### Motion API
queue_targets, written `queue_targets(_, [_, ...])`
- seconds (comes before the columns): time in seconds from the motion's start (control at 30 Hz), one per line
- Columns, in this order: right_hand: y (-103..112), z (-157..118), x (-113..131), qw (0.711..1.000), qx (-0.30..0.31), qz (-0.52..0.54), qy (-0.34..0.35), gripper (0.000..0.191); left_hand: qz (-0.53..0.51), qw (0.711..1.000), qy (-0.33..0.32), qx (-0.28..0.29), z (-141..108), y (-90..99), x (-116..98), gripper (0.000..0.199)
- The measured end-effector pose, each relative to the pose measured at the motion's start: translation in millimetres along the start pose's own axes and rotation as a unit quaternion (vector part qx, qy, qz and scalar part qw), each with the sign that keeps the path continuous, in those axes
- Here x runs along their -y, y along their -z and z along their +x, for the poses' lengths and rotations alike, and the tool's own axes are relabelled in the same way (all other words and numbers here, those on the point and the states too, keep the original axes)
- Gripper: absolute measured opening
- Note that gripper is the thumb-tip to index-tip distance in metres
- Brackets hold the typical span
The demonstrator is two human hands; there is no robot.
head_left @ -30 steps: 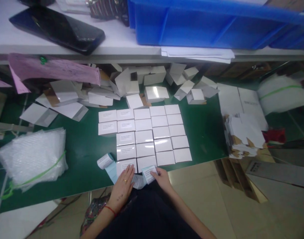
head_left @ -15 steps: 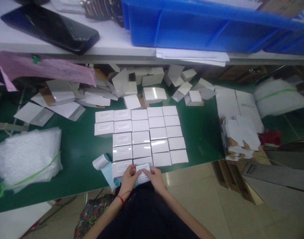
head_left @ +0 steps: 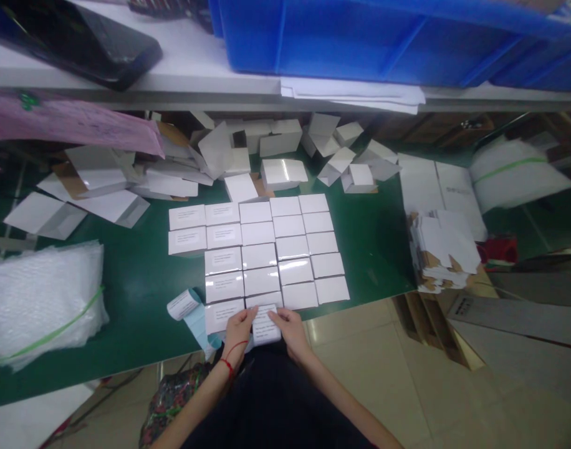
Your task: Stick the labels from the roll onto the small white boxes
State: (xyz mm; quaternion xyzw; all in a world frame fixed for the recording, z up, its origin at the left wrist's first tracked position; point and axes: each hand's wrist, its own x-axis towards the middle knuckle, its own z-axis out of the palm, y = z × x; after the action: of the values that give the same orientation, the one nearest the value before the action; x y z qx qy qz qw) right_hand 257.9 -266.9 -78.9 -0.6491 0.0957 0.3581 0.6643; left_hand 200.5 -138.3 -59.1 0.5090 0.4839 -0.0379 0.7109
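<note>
A strip of white printed labels [head_left: 266,327] lies between my two hands at the table's near edge. My left hand [head_left: 239,328] pinches its left side, and my right hand [head_left: 291,329] grips its upper right corner with thumb and fingers. Left of my left hand, a curled roll of labels [head_left: 182,304] with light-blue backing [head_left: 199,329] rests on the table. Just beyond my hands sit rows of closed white boxes [head_left: 260,256]. Those in the left columns carry small printed labels [head_left: 224,287]; the right columns look plain.
Open white cartons [head_left: 283,173] crowd the back of the green table [head_left: 140,274]. Bubble-wrap bags [head_left: 45,302] lie at left, flattened cartons [head_left: 447,246] at right. Overhead, a shelf holds a blue bin [head_left: 341,47] and a black device [head_left: 84,40]. A pink sheet [head_left: 80,121] hangs below it.
The label strip now shows more of its printed face between my hands, and my left fingers have drawn back to its left edge. The whole view has shifted slightly.
</note>
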Motion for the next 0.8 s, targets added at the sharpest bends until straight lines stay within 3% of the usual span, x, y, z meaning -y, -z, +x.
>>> queue_targets(0.2, [2,4,-1,0.998,-0.036,-0.039,0.017,0.040,0.018,0.999,0.010,0.028,0,0.2,5,0.057])
queue_targets(0.33, [3,3,-6,0.999,-0.031,-0.031,0.014,0.042,0.062,0.998,-0.021,-0.002,2,0.6,8,0.054])
queue_targets(0.57, [3,12,-17,0.989,-0.085,-0.112,0.047,0.043,0.166,0.977,-0.114,-0.070,-5,10.6,2,0.046])
queue_targets(0.67, [3,15,-18,0.980,-0.098,-0.161,0.058,0.047,0.261,0.932,-0.245,-0.053,-16,19.0,0,0.034])
queue_targets(0.73, [4,16,-17,0.977,-0.101,-0.180,0.061,0.049,0.339,0.867,-0.365,-0.001,-22,21.6,1,0.026])
queue_targets(0.8, [4,15,-15,0.972,-0.105,-0.199,0.072,0.050,0.392,0.804,-0.443,0.055,-24,20.6,4,0.024])
